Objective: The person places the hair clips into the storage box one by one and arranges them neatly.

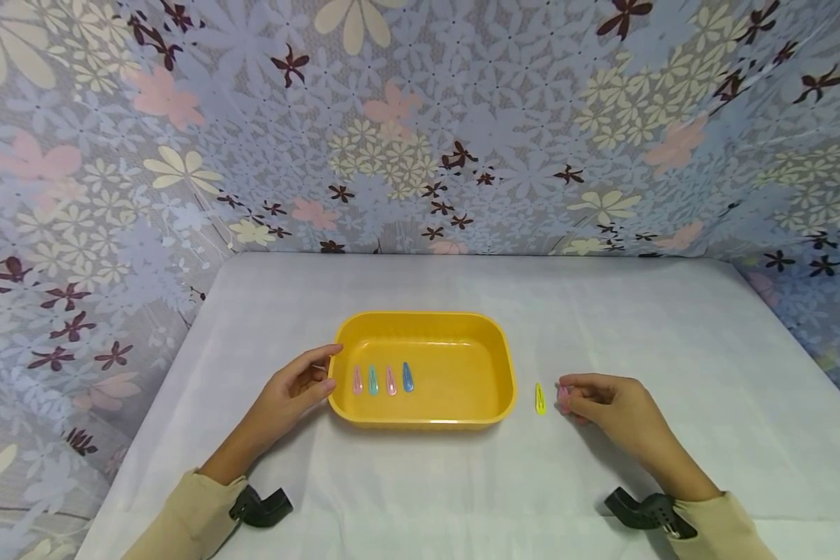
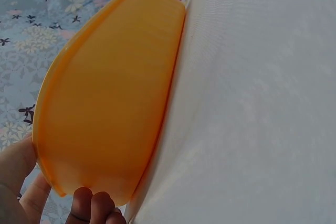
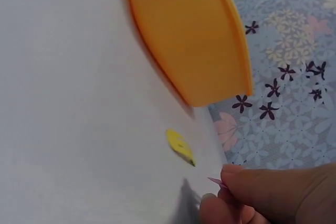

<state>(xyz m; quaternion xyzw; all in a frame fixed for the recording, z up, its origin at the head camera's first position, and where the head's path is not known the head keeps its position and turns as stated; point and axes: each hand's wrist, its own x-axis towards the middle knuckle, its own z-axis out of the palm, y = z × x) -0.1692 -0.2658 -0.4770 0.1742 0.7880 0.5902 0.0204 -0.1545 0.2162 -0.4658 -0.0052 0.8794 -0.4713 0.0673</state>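
My left hand grips the left end of a yellow plastic tray, with thumb and fingers at its rim and outer wall. Inside the tray, toward its left side, several snap hair clips stand in a row: a pink clip, a teal clip, another pink clip and a blue clip. To the right of the tray, my right hand pinches a pink hair clip between thumb and fingers. A yellow hair clip lies on the cloth between that hand and the tray.
A white cloth covers the table under everything. Floral fabric hangs behind the table and along its sides. A dark band with a camera mount sits on each wrist.
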